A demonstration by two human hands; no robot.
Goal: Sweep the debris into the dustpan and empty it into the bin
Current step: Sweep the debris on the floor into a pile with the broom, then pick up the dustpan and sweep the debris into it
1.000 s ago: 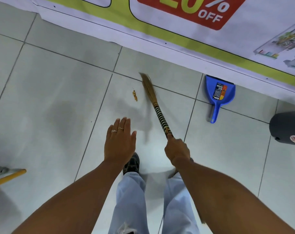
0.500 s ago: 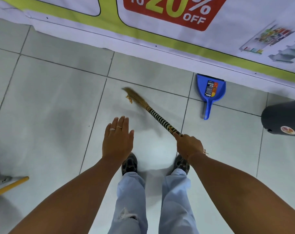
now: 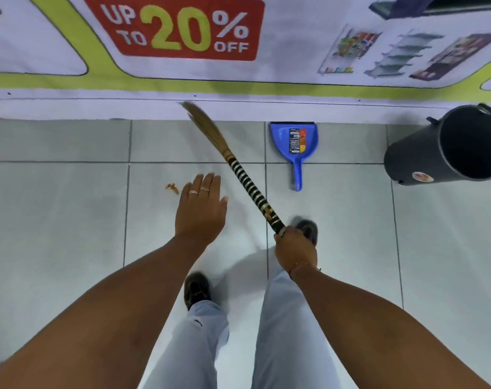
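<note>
Right hand (image 3: 295, 249) gripped broom (image 3: 238, 172) at striped handle end; bristles looked soft, bendy, raised off floor. Left hand (image 3: 202, 211) flat, fingers spread, held nothing. Debris (image 3: 172, 187) tiny, probably light, on floor just beside left fingertips. Dustpan (image 3: 295, 141) by wall, well apart. Bin (image 3: 446, 147) further right. Own shoes close to sweep path.

Bare floor (image 3: 56, 220) lies open on the left, with only the debris (image 3: 172, 187) just beyond the left hand (image 3: 200, 210). The far side is closed by the banner wall (image 3: 295, 77); the dustpan (image 3: 294, 140) and bin (image 3: 446, 147) stand along it on the right.
</note>
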